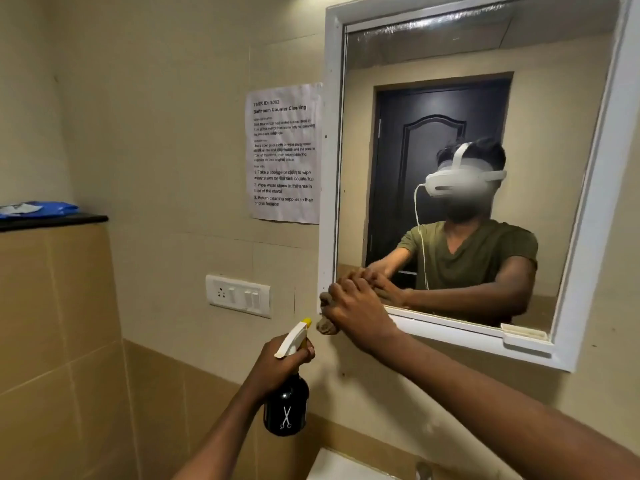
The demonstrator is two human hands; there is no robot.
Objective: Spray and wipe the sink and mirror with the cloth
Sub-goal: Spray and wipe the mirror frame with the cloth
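A white-framed mirror [485,98] hangs on the tiled wall at the upper right. My right hand [356,306] presses a brownish cloth [327,323] against the mirror's lower left corner, on the frame and glass edge. My left hand [280,362] grips a dark spray bottle [285,407] with a white and yellow trigger head, held upright below and left of the cloth. A sliver of the white sink [339,467] shows at the bottom edge, below the bottle.
A printed paper notice [284,152] is stuck to the wall left of the mirror. Below it sits a white switch plate [238,295]. A dark ledge [52,221] at the left carries a blue item. A small white shelf [524,336] juts from the mirror's lower right frame.
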